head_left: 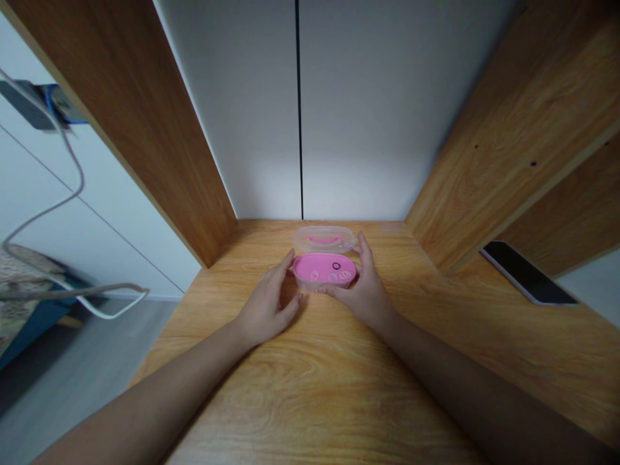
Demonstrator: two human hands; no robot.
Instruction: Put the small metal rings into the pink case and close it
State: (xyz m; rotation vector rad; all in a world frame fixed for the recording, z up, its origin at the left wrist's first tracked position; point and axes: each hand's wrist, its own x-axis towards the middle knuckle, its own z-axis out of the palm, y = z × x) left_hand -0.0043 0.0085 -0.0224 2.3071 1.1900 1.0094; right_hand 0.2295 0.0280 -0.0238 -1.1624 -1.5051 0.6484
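Note:
An oval storage box [306, 284] with clear sides and a pink inside sits on the wooden tabletop, its clear lid [303, 240] with a pink handle tipped up behind it. Several small rings, one black [336, 266] and others pale, lie on the pink surface. My right hand [371, 294] wraps the box's right end, thumb along the front and index finger raised beside the lid. At the left end, my left hand [268, 303] has its thumb and fingers apart, with fingertips against or very close to the side; exact contact is unclear.
A dark-screened phone [527, 271] lies on the right, by a wooden panel [484, 148]. Another wooden upright [140, 116] stands at the left, and a white back panel [358, 116] rises behind the box. A white cable [77, 174] hangs beyond the table's left edge.

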